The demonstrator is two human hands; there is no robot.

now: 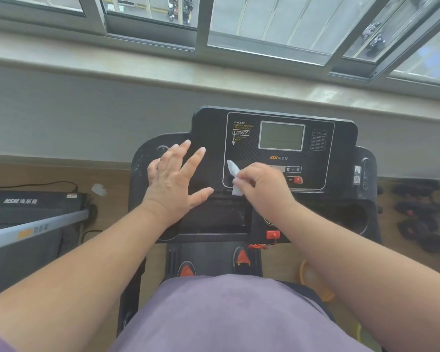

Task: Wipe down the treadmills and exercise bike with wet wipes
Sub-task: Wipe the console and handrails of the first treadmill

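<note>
- The treadmill console (277,148) fills the middle of the frame, black, with a grey screen (281,135) at its centre top.
- The right hand (262,189) has its fingers curled round a white wet wipe (233,174), held at the lower left corner of the console panel.
- The left hand (174,179) lies flat, fingers spread and straight, on the console's left side, just beside the wipe hand but apart from it.
- A second treadmill (31,207) lies at the left edge, with a grey rail (36,228) crossing it and a black cable (36,185) behind.
- Dark dumbbells (422,214) sit on the floor at the right edge.
- A red safety clip (273,235) hangs below the console, lower centre.
- A window frame (201,26) and sill run across the top.
- Readable: "HSM" under the screen and on the left treadmill; "HALLO!" at the panel's upper left; "12" and "16" on buttons.
</note>
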